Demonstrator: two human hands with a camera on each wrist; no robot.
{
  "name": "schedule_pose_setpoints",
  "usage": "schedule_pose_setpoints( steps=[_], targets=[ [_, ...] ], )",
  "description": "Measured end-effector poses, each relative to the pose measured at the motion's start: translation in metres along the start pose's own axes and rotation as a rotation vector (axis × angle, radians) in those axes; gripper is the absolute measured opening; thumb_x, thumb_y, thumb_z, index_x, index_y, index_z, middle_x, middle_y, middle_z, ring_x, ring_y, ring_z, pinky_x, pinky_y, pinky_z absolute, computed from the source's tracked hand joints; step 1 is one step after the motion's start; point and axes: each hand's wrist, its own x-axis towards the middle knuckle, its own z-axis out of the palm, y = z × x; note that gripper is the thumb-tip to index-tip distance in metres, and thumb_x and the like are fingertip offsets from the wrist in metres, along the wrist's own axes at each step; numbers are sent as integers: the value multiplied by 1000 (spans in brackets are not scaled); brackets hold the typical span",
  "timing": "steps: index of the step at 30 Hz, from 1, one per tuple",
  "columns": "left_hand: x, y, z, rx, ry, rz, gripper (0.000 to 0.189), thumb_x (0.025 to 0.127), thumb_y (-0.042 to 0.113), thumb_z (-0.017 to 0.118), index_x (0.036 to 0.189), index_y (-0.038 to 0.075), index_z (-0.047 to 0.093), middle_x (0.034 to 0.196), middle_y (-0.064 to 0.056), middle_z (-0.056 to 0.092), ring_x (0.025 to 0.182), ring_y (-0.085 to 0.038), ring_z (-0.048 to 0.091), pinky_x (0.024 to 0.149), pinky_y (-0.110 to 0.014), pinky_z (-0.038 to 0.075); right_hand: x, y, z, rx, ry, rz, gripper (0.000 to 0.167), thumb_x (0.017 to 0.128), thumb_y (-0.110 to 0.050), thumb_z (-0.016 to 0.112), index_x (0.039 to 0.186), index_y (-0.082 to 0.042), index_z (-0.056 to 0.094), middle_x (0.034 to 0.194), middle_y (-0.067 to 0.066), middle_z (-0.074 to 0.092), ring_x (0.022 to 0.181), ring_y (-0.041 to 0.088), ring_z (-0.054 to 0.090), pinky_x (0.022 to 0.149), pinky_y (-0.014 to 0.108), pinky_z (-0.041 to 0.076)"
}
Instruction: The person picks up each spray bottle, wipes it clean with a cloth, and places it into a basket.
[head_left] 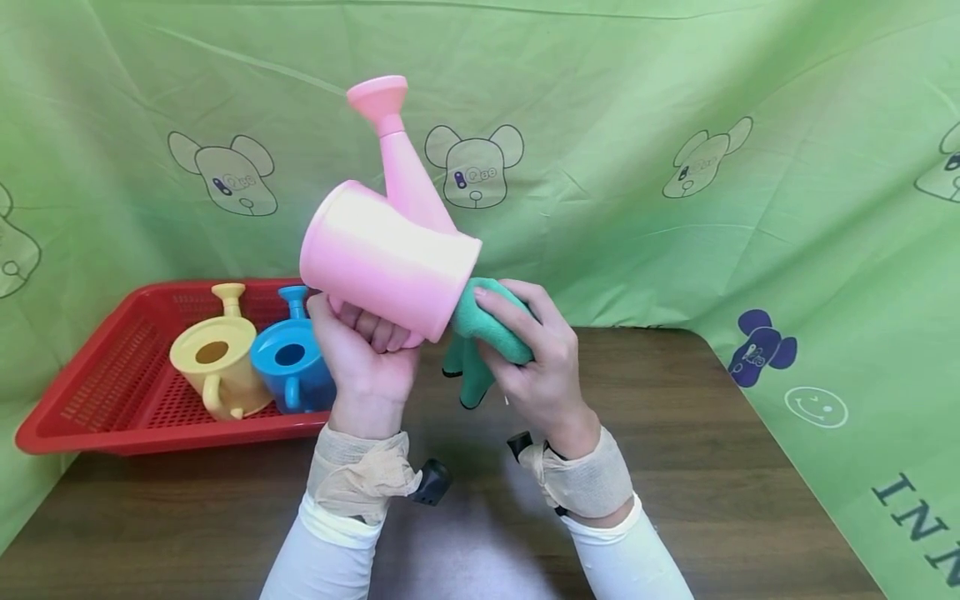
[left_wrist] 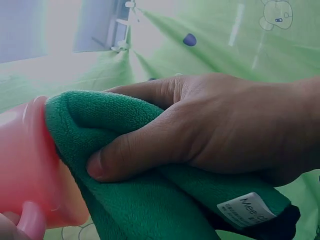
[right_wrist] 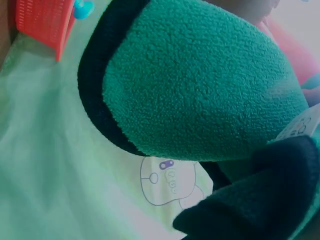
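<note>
A pink watering can (head_left: 390, 258) is held up above the table, tilted, its spout pointing upward. My left hand (head_left: 367, 358) grips it by the handle on its underside, fingers curled round. In my right hand (head_left: 540, 358) is a bunched green cloth (head_left: 491, 321), pinched between thumb and fingers and touching the can's end at the right. The left wrist view shows the green cloth (left_wrist: 115, 130) with a white label, pressed at the rim of the pink can (left_wrist: 30, 165). Folds of the cloth (right_wrist: 200, 85) fill much of the right wrist view.
A red plastic basket (head_left: 142, 433) stands on the wooden table (head_left: 675, 467) at the left. Inside it are a yellow watering can (head_left: 240, 367) and a blue watering can (head_left: 300, 367), both upright. A green printed curtain (head_left: 600, 100) hangs behind and along the right side.
</note>
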Motion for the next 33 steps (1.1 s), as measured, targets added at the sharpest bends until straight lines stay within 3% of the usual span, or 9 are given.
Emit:
schedule_pose_setpoints(
  steps=[10,15,25,33],
  targets=[
    [-4,-4,2,27,22,-34,42,99,30,56,62,16,43,50,0,47,39,-12,36,42,-20,27,3,5,-4,-22,92,62,45,88,3,74,130,-14,73,121,24,68,109,36,68,99,34,54],
    [-6,-5,4,39,6,-23,43,101,30,54,62,17,43,51,1,48,40,-11,36,43,-19,29,3,7,-4,-33,98,101,44,89,3,74,130,-12,73,121,23,68,109,35,68,98,34,54],
    [-7,-3,5,13,-37,-10,46,102,34,45,60,16,40,48,0,47,38,-11,35,42,-21,22,0,11,-4,-51,-12,148,42,91,1,76,133,-5,70,123,21,68,111,32,68,99,32,53],
    [-6,3,5,-55,-27,-12,48,104,36,46,61,15,39,47,-2,46,38,-13,35,44,-21,18,0,9,-3,-48,-108,108,44,89,2,78,131,-5,71,123,20,68,113,32,67,99,39,55]
  ],
)
